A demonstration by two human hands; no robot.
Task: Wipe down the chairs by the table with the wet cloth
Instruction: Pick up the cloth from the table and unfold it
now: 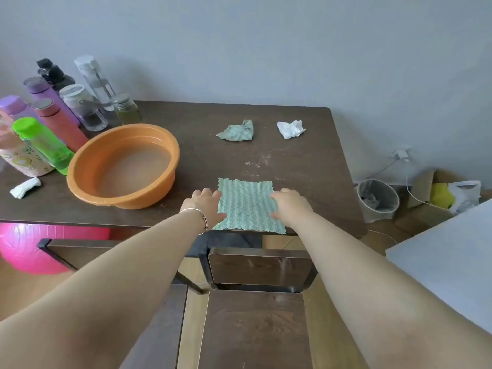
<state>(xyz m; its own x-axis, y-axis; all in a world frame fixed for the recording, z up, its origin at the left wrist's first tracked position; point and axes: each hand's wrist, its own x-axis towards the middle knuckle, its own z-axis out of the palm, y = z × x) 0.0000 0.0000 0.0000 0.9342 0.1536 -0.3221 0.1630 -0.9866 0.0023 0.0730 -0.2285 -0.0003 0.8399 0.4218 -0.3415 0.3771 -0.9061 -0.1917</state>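
Right now, pressing a green cloth (246, 206) flat on the dark bench (292, 161), its near edge right at the brink, just above the chair (255, 328) awaiting a wipe. With left grip (206, 206) laid on the cloth's left edge and right grip (288, 206) on the right edge, both loosely open, fingers relaxed, pinching nothing so far as can be seen. Could easily slip off the brink onto the floor if tugged carelessly. Could reach the chair too dry if not dipped in the orange basin (122, 166) of cloudy water; cannot tell how wet from here. Might also gather the pale crumbs (255, 163) scattered just beyond and smear them over the seat. Thin, crinkled, wavy-striped fabric with ragged edges; smooth round plastic basin; flat wood-grain seat and back on black frame.
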